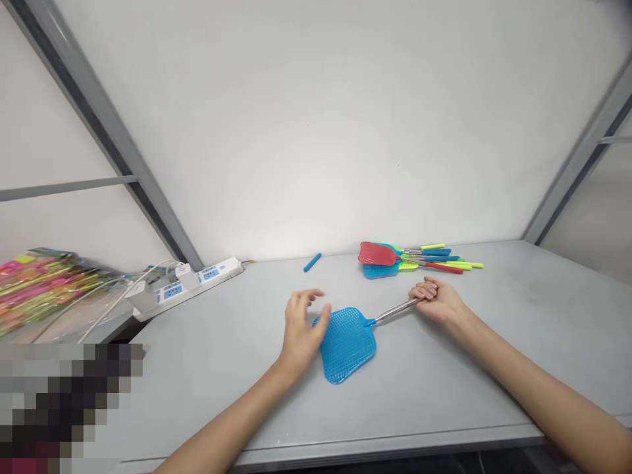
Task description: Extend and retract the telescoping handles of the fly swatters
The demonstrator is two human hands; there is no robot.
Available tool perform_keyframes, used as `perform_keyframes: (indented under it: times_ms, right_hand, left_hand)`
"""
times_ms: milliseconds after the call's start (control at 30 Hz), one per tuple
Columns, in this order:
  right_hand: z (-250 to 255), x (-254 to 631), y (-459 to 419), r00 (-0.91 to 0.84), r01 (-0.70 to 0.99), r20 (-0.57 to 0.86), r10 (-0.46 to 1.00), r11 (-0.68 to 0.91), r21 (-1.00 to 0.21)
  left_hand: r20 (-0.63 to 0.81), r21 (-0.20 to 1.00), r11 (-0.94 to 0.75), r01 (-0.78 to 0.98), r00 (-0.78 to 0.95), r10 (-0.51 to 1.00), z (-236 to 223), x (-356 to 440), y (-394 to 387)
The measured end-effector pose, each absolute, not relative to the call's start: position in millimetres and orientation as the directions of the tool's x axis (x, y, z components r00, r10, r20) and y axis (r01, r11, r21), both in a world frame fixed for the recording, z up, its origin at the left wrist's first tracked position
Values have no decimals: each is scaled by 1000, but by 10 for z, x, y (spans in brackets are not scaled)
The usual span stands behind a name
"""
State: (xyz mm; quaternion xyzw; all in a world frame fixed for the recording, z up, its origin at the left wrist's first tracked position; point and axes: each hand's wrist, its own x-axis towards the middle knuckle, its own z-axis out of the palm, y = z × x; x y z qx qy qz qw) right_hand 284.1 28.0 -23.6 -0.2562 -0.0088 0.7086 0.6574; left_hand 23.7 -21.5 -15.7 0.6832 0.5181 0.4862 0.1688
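Observation:
A blue plastic fly swatter lies flat on the grey table (pixel 444 368), its mesh head (pixel 348 345) near the middle and its steel handle (pixel 395 309) pointing right. My right hand (pixel 437 301) is closed around the far end of that handle. My left hand (pixel 301 332) rests at the upper left edge of the mesh, fingers apart and holding nothing. Beyond the hands lies a loose blue handle grip (pixel 312 262). A pile of several fly swatters (pixel 395 259) with red, blue and green heads sits at the back.
A white power strip (pixel 192 288) with plugged-in adapters and cables lies along the table's back left edge. Colourful packaged goods (pixel 44 289) are heaped further left. A pixelated patch covers the lower left corner. A white wall stands behind the table.

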Motion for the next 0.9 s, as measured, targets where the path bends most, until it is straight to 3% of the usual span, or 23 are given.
perform_keyframes:
  times_ms: [100, 267, 700, 900]
  right_hand:
    - [-247, 2836, 278, -13, -916, -340, 940, -148, -373]
    - [-256, 2827, 272, -21, -910, -347, 938, -162, -381]
    - [-240, 2819, 272, -34, -910, -356, 934, -176, -375]
    - [-231, 2822, 262, -45, -909, -344, 938, -181, -376]
  left_hand:
    - [468, 527, -554, 645, 324, 822, -157, 307, -310]
    - [386, 416, -677, 607, 556, 736, -192, 350, -387]
    - [356, 420, -678, 604, 578, 735, -133, 356, -393]
    - [318, 491, -639, 592, 561, 764, -54, 353, -433]
